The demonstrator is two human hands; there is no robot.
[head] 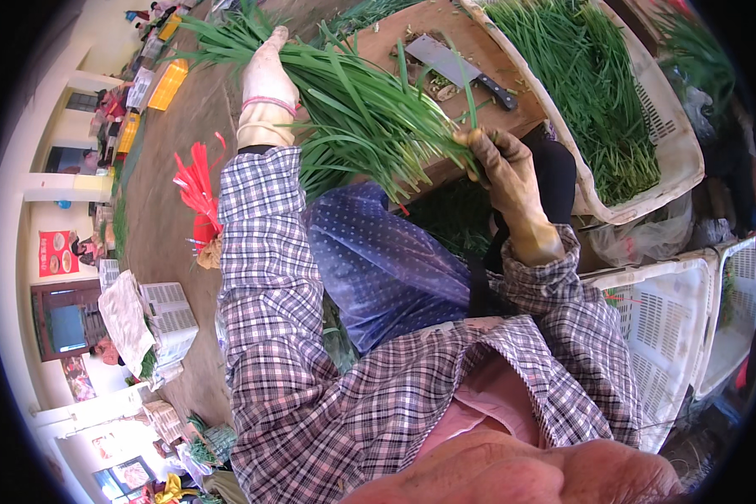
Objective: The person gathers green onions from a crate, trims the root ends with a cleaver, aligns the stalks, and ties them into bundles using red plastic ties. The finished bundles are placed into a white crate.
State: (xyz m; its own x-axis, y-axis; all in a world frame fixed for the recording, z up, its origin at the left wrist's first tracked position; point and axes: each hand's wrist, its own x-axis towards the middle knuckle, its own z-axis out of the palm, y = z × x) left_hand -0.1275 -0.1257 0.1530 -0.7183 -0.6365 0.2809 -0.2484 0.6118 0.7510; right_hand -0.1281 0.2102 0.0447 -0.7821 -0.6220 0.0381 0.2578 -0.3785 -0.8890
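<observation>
A large bunch of green garlic chives (365, 94) stretches between my two gloved hands, over my lap. My left hand (268, 75), in a pale glove with a pink band at the wrist, holds the leafy part; its fingers are mostly hidden. In a yellow-stained glove, my right hand (504, 164) pinches the pale stem ends, and one loose leaf rises beside its fingers. Behind the bunch, a cleaver (444, 61) with a black riveted handle lies on a wooden board (390, 31) among stem trimmings (441, 82).
To the right, a white plastic crate (680, 157) is filled with chives (579, 94). More white crates (661, 327) stand beside my right elbow. Red plastic ties (196, 179) hang beyond my left forearm. A covered crate (167, 309) and yellow crates (168, 84) stand across the floor.
</observation>
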